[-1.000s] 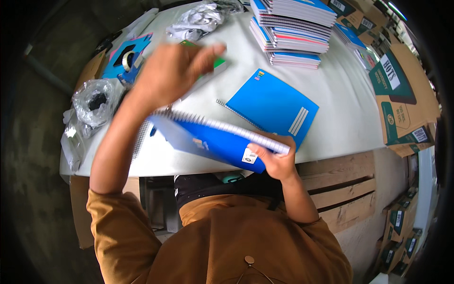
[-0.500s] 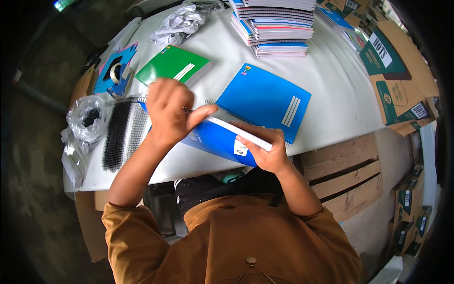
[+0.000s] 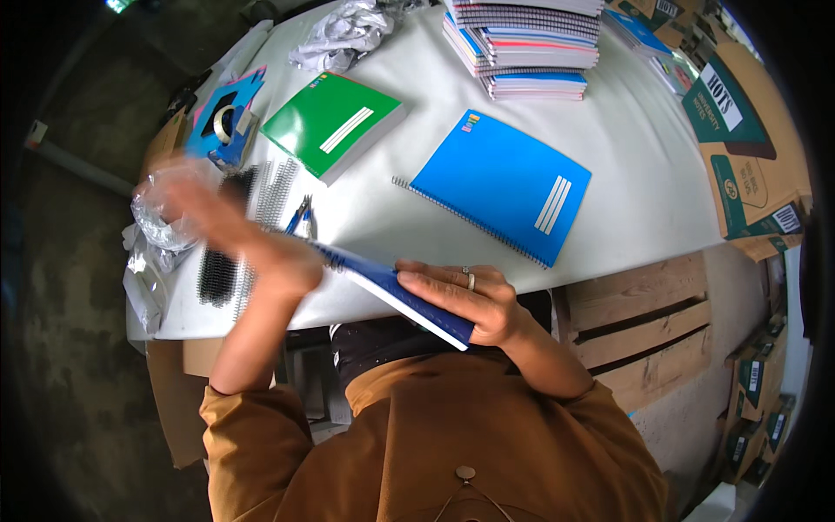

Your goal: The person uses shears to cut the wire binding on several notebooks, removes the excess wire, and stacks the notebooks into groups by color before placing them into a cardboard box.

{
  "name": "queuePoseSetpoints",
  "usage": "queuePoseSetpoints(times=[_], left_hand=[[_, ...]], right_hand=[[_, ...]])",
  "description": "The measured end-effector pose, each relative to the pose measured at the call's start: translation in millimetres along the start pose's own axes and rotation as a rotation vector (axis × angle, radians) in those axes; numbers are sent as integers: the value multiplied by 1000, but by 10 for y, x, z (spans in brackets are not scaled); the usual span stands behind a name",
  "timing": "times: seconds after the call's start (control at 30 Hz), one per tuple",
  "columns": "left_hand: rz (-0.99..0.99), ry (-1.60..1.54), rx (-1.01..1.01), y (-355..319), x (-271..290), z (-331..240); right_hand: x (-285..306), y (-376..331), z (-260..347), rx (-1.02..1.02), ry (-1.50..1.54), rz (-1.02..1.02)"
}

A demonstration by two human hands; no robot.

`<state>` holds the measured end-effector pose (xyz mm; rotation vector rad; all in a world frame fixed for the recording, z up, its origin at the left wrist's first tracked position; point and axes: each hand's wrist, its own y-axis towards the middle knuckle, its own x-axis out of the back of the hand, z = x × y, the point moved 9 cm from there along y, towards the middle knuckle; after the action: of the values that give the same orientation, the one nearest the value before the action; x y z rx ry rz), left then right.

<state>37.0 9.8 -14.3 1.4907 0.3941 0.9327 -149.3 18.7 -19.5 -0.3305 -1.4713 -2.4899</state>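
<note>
My right hand (image 3: 470, 300) grips the lower right end of a dark blue notebook (image 3: 409, 300), fingers on top of its cover. The notebook is tilted over the table's front edge, page edges toward me. My left hand (image 3: 252, 230) is at its upper left end, wrist next to the binding side; motion smears its fingers, which reach over the wire coils. Below it lie black binding coils (image 3: 217, 274) and silver binding coils (image 3: 277, 187). Small blue-handled pliers (image 3: 300, 217) rest just beyond the notebook. A bright blue spiral notebook (image 3: 504, 187) lies flat at the right.
A green notebook stack (image 3: 335, 122) lies behind the coils. Tall piled notebooks (image 3: 535, 52) stand at the back, beside crumpled plastic (image 3: 344, 35). Left are a tape roll (image 3: 223, 124) and a clear plastic wrap (image 3: 152, 222). Cardboard boxes (image 3: 739, 165) stand right; a wooden pallet (image 3: 644, 304) lies below.
My left hand has swung left and blurred. The held notebook has turned, with its page edges now facing me, and my right fingers lie over its cover. The pliers have come into sight.
</note>
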Motion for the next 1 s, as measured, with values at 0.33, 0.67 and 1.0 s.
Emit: queuePoseSetpoints(times=[0.33,0.67,1.0], left_hand=[[163,-175,-35,66,-222,-546],[213,-103,-20,217,-392,-612],[260,-279,-58,-60,-354,-846]], right_hand=[[-35,-1,-58,-17,41,-29],[60,-25,-200,-181,48,-58],[18,-1,-186,-83,-42,-79]])
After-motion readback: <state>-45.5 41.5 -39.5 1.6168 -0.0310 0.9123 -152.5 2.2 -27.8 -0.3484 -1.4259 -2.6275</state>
